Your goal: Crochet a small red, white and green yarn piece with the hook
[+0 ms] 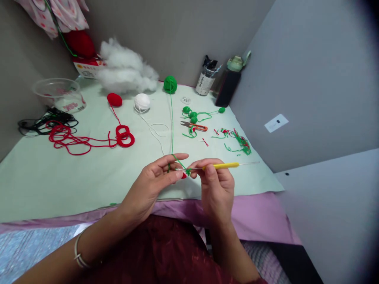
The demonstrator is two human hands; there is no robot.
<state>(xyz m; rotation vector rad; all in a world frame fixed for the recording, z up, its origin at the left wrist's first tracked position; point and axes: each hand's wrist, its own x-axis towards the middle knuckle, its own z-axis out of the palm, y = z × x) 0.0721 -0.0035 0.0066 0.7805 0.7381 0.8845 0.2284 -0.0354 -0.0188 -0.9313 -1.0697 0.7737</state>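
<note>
Between thumb and fingers, my left hand [161, 171] pinches a small red, white and green crochet piece [184, 174]. Green yarn [172, 126] runs from a green yarn ball [170, 84] at the back down over my left fingers to that piece. My right hand [216, 179] grips a crochet hook [223, 166] by its yellow handle. The hook's thin metal shaft points left and its tip meets the piece, partly hidden by my left fingertips. The right fingertips are close to the piece's right edge; whether they touch it I cannot tell.
Orange-handled thread snips [194, 126] lie beyond my hands, near small green balls [193, 116] and yarn scraps [241, 142]. Red [114, 99] and white [142, 102] yarn balls, white stuffing [126, 69] and a plastic tub [60, 96] stand left. A dark bottle [228, 85] stands back right.
</note>
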